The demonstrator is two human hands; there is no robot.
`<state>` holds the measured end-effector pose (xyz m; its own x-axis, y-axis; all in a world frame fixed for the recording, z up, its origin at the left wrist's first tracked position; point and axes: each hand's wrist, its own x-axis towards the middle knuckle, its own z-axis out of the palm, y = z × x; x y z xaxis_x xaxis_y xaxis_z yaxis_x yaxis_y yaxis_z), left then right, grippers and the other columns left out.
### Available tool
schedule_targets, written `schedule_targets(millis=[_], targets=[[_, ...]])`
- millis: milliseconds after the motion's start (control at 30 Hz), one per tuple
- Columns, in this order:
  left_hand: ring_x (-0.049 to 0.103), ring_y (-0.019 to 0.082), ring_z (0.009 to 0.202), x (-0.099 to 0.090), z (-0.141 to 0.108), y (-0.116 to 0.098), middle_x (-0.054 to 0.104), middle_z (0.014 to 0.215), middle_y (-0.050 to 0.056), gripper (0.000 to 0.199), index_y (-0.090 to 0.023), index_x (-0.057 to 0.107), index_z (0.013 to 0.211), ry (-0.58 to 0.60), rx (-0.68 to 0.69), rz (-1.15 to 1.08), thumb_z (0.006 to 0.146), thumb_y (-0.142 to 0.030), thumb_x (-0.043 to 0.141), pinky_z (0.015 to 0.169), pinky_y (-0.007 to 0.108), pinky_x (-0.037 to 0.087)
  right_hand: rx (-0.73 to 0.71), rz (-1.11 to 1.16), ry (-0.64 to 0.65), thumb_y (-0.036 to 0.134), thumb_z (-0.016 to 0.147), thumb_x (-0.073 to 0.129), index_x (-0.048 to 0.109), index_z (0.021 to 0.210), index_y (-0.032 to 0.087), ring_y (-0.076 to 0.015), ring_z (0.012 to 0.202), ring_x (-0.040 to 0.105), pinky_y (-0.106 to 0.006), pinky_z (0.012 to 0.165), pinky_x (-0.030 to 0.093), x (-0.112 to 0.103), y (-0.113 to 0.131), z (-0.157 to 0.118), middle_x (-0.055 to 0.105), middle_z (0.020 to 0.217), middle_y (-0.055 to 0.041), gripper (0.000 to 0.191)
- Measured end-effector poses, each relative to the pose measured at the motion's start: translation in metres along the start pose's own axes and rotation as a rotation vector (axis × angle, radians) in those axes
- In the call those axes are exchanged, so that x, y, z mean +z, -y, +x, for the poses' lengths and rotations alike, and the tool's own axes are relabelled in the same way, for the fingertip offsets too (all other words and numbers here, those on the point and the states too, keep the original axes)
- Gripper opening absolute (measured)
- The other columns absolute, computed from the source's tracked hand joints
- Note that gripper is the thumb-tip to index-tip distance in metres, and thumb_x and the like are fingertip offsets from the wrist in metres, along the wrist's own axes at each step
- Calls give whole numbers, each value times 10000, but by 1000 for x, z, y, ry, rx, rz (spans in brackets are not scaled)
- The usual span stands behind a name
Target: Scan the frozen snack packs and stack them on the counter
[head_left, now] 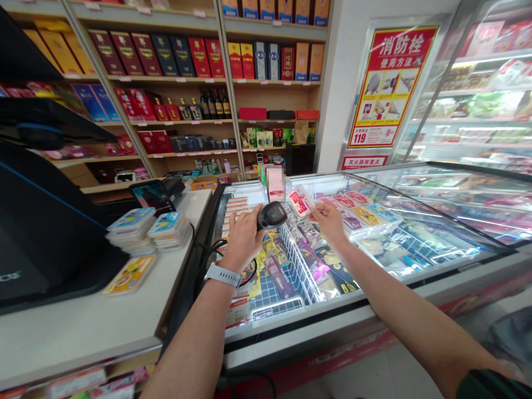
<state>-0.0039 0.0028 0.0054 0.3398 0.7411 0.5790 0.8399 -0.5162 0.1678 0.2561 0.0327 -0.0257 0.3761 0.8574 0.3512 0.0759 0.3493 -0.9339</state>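
Here we go: the left hand (245,238) has its fingers clenched around a black handheld barcode scanner (271,215), glossy and rounded, its head tipped forward over the chest freezer (332,316), right below a blurred upright item (275,184)! Over on the other side, the right hand (329,220) is open, fingers released, gripping nothing, just beside a red-and-white packet (299,201). Stacked cards (131,230) sit on the white tabletop (83,327) to the left.
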Motion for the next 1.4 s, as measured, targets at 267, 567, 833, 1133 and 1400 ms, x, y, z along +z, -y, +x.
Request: schedule_targets(millis=[267,567,833,1133,1400], targets=[[552,292,1242,0,1,0,638,1312,125,587,-155,424,1434,-37,8,5,855,-193,513,1157,504,279,11,7,-3,582,637,771,651,856,191,-222,712,723,-353,640,624,0,2,-1,731,761,-48,463],[538,302,1272,-2,-1,-3,616,1353,118,586,-171,384,1441,-19,13,17,868,-171,508,1169,535,275,22,26,21,544,656,771,645,846,191,-215,697,717,-339,624,614,-1,6,-3,726,745,-40,421],[538,303,1286,5,0,2,605,1375,125,624,-188,369,1461,3,16,3,857,-186,524,1172,571,245,21,28,8,566,632,774,637,833,202,-213,687,719,-337,617,616,-1,6,-4,714,714,-25,438],[544,301,1283,2,-1,0,600,1379,141,612,-170,380,1458,2,18,-15,863,-194,522,1178,559,235,2,37,8,558,643,779,652,838,200,-203,677,709,-327,594,607,-1,6,-6,720,740,-29,427],[554,290,1264,2,-1,-1,620,1354,129,601,-173,381,1457,7,2,-15,870,-193,510,1181,562,229,-23,15,-20,594,651,764,665,869,174,-213,657,695,-329,559,591,-7,17,-11,719,723,-47,483]])
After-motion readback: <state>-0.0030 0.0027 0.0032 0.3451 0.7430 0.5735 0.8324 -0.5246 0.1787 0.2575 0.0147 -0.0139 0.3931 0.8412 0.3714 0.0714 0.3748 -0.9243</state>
